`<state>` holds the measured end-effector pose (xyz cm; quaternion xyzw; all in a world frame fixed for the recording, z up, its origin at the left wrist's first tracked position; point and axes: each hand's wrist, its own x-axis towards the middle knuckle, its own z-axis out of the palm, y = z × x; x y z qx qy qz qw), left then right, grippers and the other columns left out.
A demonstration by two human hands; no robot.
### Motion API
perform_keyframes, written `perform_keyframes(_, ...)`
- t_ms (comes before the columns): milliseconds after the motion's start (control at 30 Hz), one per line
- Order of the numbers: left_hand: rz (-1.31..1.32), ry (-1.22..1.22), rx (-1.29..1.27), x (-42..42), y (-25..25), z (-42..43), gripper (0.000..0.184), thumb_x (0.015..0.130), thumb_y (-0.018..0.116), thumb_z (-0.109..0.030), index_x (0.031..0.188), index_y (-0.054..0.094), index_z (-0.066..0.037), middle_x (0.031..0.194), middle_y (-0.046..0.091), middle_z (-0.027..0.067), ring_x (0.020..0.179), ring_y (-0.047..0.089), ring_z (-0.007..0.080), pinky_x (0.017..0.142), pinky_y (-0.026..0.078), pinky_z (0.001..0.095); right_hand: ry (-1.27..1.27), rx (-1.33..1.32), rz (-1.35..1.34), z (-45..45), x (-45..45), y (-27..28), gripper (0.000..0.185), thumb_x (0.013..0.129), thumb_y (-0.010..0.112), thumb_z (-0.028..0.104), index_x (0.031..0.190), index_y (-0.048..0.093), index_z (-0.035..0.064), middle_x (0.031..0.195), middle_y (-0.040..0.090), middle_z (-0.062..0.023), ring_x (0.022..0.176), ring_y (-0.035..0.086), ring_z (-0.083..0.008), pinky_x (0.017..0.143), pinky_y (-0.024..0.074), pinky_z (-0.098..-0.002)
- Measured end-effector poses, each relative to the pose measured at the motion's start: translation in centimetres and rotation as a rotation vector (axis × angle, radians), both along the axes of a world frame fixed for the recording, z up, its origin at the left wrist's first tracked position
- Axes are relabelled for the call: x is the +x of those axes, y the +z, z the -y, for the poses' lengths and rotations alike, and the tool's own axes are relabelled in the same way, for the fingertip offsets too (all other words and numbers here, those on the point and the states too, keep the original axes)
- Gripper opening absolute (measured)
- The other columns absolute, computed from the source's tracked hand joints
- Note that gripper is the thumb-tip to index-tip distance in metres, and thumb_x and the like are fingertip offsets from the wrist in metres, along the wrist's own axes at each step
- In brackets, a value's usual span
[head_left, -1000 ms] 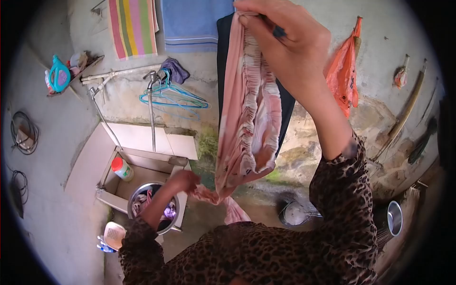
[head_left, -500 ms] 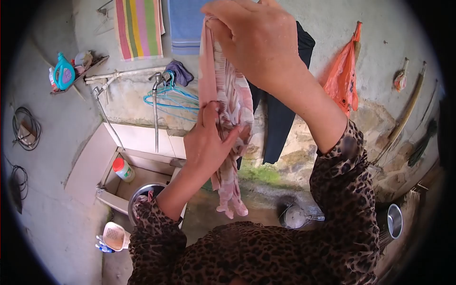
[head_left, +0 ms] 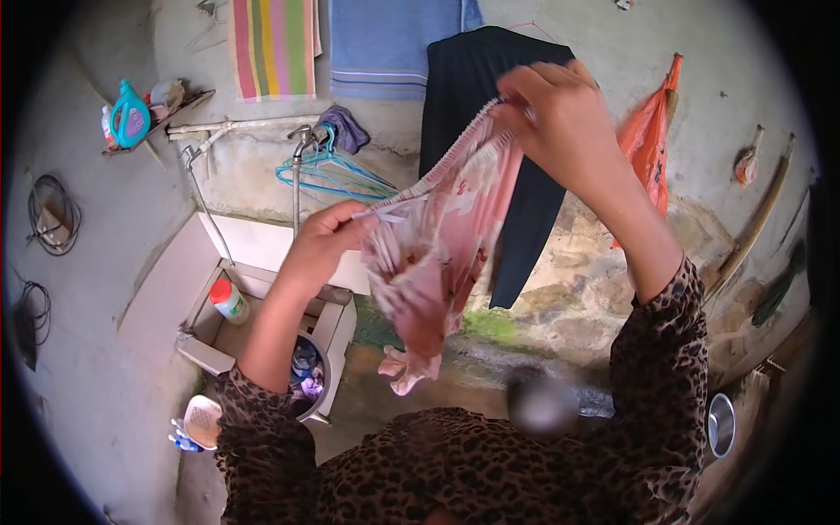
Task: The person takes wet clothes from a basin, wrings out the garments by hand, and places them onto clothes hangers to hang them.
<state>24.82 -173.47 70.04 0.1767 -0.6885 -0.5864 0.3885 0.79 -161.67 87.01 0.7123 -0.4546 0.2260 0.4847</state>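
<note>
A pair of pink patterned pants [head_left: 455,236] hangs in front of me, its gathered elastic waistband stretched slantwise between my hands. My left hand [head_left: 328,241] pinches the lower left end of the band, where a thin white strip shows. Higher up, my right hand [head_left: 560,118] grips the other end, fingers curled and slightly blurred. The narrow, cuffed lower end dangles below, and the folds hide part of the cloth. Behind it, black trousers [head_left: 534,206] hang against the wall.
At left is a tiled sink [head_left: 210,354] with a red-lidded container [head_left: 228,302], taps [head_left: 300,140] and blue hangers [head_left: 328,175]. A metal basin [head_left: 317,385] holds wet clothes. Towels [head_left: 389,52] and a red plastic bag [head_left: 647,149] hang on the wall.
My left hand has moved left and my right hand down and right, spreading the waistband that was bunched upright. The view has shifted, showing more of the black trousers and the basin.
</note>
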Motion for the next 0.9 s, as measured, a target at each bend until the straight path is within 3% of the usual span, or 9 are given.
perform_keyframes(100,-0.165,0.004,0.302,0.7,1.3,-0.5,0.018,0.091,0.060,-0.021,0.098,0.064,-0.006,0.091,0.062,-0.0012,0.082,0.056,0.0072,0.075,0.045,0.0234,-0.066,0.079,0.116,-0.7,-0.3,-1.2,0.012,0.072,0.066,0.013,0.077,0.059,0.0058,0.068,0.059,-0.0091,0.065,0.058,-0.0292,0.066,0.0413,-0.0373)
perform_keyframes(233,-0.213,-0.033,0.345,1.3,2.5,-0.3,0.018,0.089,0.062,-0.021,0.097,0.064,-0.006,0.091,0.062,0.0004,0.085,0.058,0.0079,0.078,0.044,0.0223,0.147,0.445,0.749,-0.6,-2.5,-2.1,0.017,0.074,0.071,0.012,0.072,0.056,0.0029,0.059,0.049,-0.0024,0.055,0.050,-0.0139,0.059,0.0385,-0.0274)
perform_keyframes(267,-0.193,0.041,0.299,1.3,3.1,-0.7,0.016,0.087,0.064,-0.019,0.095,0.065,-0.006,0.086,0.061,-0.0004,0.079,0.055,0.0048,0.072,0.042,0.0201,0.204,0.465,0.768,-0.3,-3.1,-2.3,0.017,0.074,0.071,0.010,0.071,0.056,0.0016,0.060,0.044,0.0013,0.057,0.045,-0.0066,0.054,0.0363,-0.0243)
perform_keyframes(333,-0.174,0.075,0.151,1.3,3.0,0.0,0.015,0.087,0.064,-0.019,0.090,0.066,-0.005,0.079,0.059,-0.0026,0.072,0.049,0.0029,0.066,0.038,0.0190,0.377,0.388,0.689,0.8,-3.8,-3.4,0.017,0.077,0.069,0.009,0.071,0.055,0.0028,0.061,0.044,0.0026,0.058,0.044,-0.0055,0.052,0.0360,-0.0242)
perform_keyframes(400,-0.106,0.193,-0.049,1.0,3.1,0.4,0.016,0.088,0.065,-0.019,0.086,0.066,-0.003,0.073,0.056,-0.0047,0.066,0.043,0.0018,0.060,0.035,0.0185,0.471,0.519,0.881,0.6,-3.9,-3.5,0.017,0.080,0.067,0.009,0.070,0.054,0.0045,0.063,0.045,0.0039,0.058,0.044,-0.0045,0.052,0.0358,-0.0235)
perform_keyframes(467,0.010,0.394,-0.301,0.7,3.1,0.6,0.018,0.088,0.064,-0.019,0.083,0.066,-0.002,0.068,0.052,-0.0067,0.061,0.037,0.0016,0.056,0.031,0.0183,0.472,0.870,1.344,-0.5,-3.3,-3.1,0.018,0.084,0.065,0.009,0.070,0.053,0.0069,0.065,0.046,0.0051,0.059,0.043,-0.0035,0.053,0.0359,-0.0221)
perform_keyframes(667,-0.033,0.381,-0.258,0.2,3.9,-0.1,0.020,0.089,0.065,-0.021,0.086,0.068,-0.001,0.070,0.054,-0.0061,0.062,0.039,0.0025,0.057,0.033,0.0187,0.632,0.865,1.499,0.2,-3.9,-5.3,0.017,0.089,0.061,0.009,0.074,0.052,0.0089,0.069,0.046,0.0068,0.064,0.042,-0.0013,0.057,0.0359,-0.0199)
perform_keyframes(767,-0.146,0.284,-0.036,0.1,5.1,-1.3,0.020,0.088,0.065,-0.020,0.084,0.068,-0.002,0.074,0.058,-0.0045,0.065,0.044,0.0028,0.061,0.035,0.0188,0.540,0.833,1.142,0.0,-4.8,-6.0,0.014,0.092,0.059,0.011,0.079,0.053,0.0085,0.072,0.050,0.0064,0.067,0.045,-0.0011,0.059,0.0370,-0.0196)
perform_keyframes(900,-0.123,0.251,0.044,0.1,5.7,-1.6,0.025,0.088,0.065,-0.027,0.080,0.068,-0.003,0.077,0.060,-0.0028,0.073,0.048,0.0041,0.070,0.035,0.0192,0.676,0.882,1.331,-0.4,-5.1,-7.4,0.012,0.092,0.058,0.010,0.082,0.053,0.0070,0.075,0.051,0.0064,0.070,0.044,-0.0011,0.061,0.0367,-0.0191)
